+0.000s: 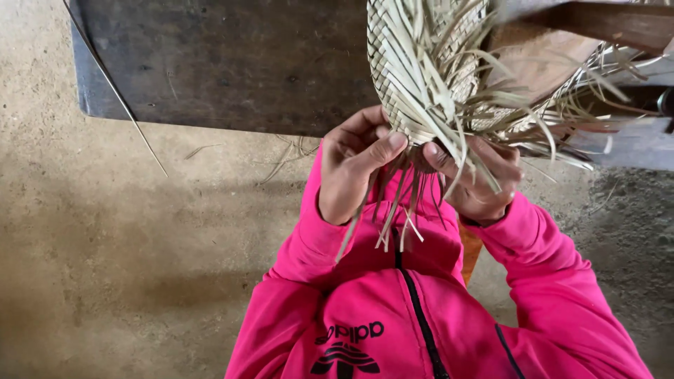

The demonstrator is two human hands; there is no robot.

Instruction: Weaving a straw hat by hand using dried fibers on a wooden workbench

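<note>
Two hands on one half-woven palm-leaf piece (421, 70), held up close btw them. Our left hand (354, 165) is pinching the lower edge of the weave, thumb pressed flat on the plaited part, fingers curled round behind. Our right hand (477, 179) is closed round the loose strips (407, 210) just beside that thumb, w/ more ends spilling over its knuckles, so we can't see every fingertip. Imo the trick at this stage is keeping the left thumb hard on the last finished row so nothing slackens, and picking only one strip at a time w/ the right, bc the free ends cross each other a lot and it's easy to grab the wrong one. Keep them flat, not twisted. Around us: pink jacket sleeves (309, 238) below both wrists, a dark wooden board (225, 63) beyond the left hand, a long thin stem (119, 98) lying across it further out, bare earth floor (105, 267) under everything. Beyond the right hand a wooden block (540, 52) sits inside the weave, and the fringe there hides what's behind it. Dangling ends below our thumbs block the view of the rim.
</note>
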